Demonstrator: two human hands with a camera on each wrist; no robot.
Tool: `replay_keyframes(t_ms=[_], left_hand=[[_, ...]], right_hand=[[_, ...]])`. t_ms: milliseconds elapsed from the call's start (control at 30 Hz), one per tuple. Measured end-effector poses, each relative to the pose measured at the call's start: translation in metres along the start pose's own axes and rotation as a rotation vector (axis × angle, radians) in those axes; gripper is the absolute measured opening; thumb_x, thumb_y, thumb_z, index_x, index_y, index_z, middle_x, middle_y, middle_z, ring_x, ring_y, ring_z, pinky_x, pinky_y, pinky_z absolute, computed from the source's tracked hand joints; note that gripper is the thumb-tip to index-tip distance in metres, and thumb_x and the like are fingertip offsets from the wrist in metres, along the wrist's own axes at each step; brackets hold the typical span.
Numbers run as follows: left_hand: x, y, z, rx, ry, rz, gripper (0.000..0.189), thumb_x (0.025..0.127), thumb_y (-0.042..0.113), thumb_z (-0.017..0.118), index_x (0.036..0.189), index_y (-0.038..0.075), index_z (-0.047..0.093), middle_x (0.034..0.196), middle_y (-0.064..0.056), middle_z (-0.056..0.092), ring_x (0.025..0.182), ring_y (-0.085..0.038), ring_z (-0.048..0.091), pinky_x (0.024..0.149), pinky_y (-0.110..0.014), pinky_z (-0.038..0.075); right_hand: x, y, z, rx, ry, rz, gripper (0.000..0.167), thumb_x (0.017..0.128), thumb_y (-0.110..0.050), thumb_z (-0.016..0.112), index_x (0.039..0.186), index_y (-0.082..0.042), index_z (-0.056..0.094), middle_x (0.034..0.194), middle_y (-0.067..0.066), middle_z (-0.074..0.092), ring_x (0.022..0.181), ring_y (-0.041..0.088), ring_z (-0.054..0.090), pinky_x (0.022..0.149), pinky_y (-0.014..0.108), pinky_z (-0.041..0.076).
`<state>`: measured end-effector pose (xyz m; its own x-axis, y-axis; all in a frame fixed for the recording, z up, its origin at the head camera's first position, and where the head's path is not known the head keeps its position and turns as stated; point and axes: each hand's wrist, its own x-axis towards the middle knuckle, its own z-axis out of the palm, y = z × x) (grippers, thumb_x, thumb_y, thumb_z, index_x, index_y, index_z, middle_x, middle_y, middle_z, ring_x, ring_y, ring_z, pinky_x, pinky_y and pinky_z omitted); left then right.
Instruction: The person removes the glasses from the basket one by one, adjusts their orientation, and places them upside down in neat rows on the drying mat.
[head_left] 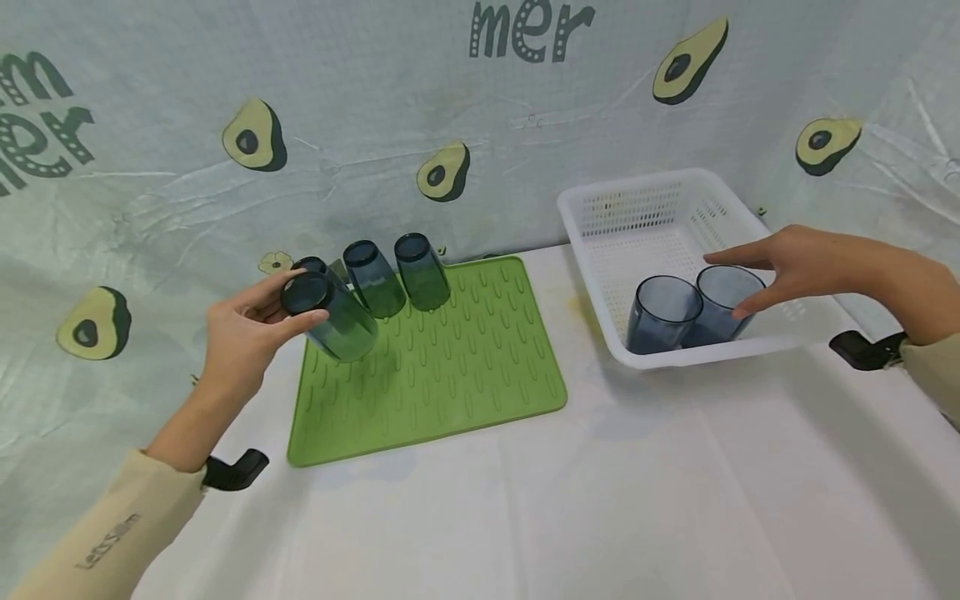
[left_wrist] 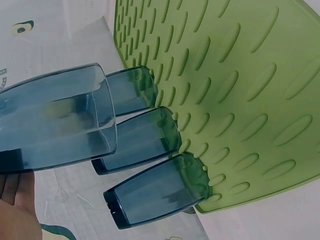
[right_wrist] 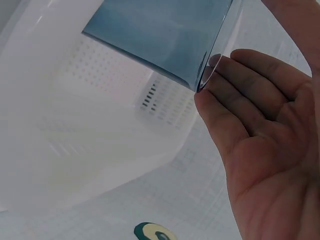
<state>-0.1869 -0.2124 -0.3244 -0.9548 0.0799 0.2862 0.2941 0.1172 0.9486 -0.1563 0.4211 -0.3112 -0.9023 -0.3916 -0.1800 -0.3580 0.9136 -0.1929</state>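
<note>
My left hand (head_left: 243, 329) grips a blue-tinted drinking glass (head_left: 345, 325) by its thick base, mouth down and tilted over a green ridged mat (head_left: 450, 375). Whether its rim touches the mat I cannot tell. Three like glasses stand upside down along the mat's back edge; the left wrist view shows the nearest glass (left_wrist: 157, 190) plainly. On the right, two more glasses, a left one (head_left: 660, 321) and a right one (head_left: 723, 304), sit mouth up in a white basket (head_left: 600, 292). My right hand (head_left: 810, 267) spreads its thumb and straight fingers about the right glass's rim.
Perforated sides and a raised rim enclose the basket, which stands right of the mat. A white cloth (head_left: 465, 517) covers the table. Behind rises a pale sheet (head_left: 337, 75) printed with avocados. Each wrist carries a small black camera mount (head_left: 236, 471).
</note>
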Motion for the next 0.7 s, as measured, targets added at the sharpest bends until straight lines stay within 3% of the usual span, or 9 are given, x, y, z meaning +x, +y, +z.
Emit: replay_keyframes(t_ms=[267, 533, 700], left_hand=[[-0.0008, -0.0025, -0.0012, -0.006, -0.002, -0.006, 0.063, 0.080, -0.007, 0.083, 0.139, -0.003, 0.060, 0.121, 0.008, 0.071, 0.107, -0.002, 0.069, 0.090, -0.016, 0.054], [-0.0015, -0.0037, -0.0024, -0.029, 0.000, -0.002, 0.065, 0.080, -0.009, 0.082, 0.140, -0.002, 0.059, 0.119, 0.008, 0.072, 0.107, -0.003, 0.069, 0.090, -0.016, 0.054], [-0.0015, -0.0031, -0.0017, -0.037, -0.005, 0.011, 0.063, 0.080, -0.010, 0.082, 0.139, -0.004, 0.059, 0.118, 0.007, 0.072, 0.107, -0.004, 0.070, 0.090, -0.017, 0.055]], right_hand=[[0.0028, 0.0009, 0.0032, -0.002, -0.018, 0.005, 0.083, 0.077, -0.044, 0.088, 0.147, -0.012, 0.057, 0.136, 0.014, 0.064, 0.094, 0.014, 0.060, 0.075, 0.033, 0.052], [0.0054, 0.0014, 0.0031, 0.000, -0.002, -0.043, 0.079, 0.075, -0.044, 0.090, 0.142, -0.013, 0.061, 0.135, 0.012, 0.065, 0.112, 0.026, 0.067, 0.087, 0.045, 0.056], [0.0078, -0.0003, 0.0020, 0.051, -0.002, -0.063, 0.077, 0.074, -0.036, 0.092, 0.140, -0.012, 0.061, 0.135, 0.013, 0.064, 0.115, 0.034, 0.066, 0.091, 0.051, 0.055]])
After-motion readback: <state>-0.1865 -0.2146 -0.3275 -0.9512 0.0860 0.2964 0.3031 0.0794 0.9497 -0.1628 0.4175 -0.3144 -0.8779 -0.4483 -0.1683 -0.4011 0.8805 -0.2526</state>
